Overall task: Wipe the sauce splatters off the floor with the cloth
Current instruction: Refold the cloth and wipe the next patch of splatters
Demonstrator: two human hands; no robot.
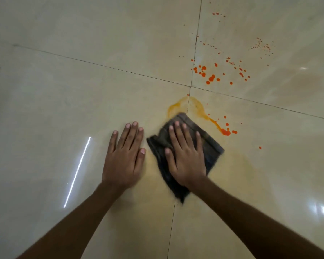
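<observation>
Fingers (180, 135) straight, right hand (187, 161) presses the cloth (211, 146), left hand (123, 157) flat on floor (64, 90). Cloth edges blur; sauce (211, 78) lies beyond.

The right hand (187, 159) hides much of the cloth (211, 146), whose far corner and near end are blurred.

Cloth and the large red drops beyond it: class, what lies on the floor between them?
Head view: a smeared orange streak and the crossing of the tile joints.
</observation>
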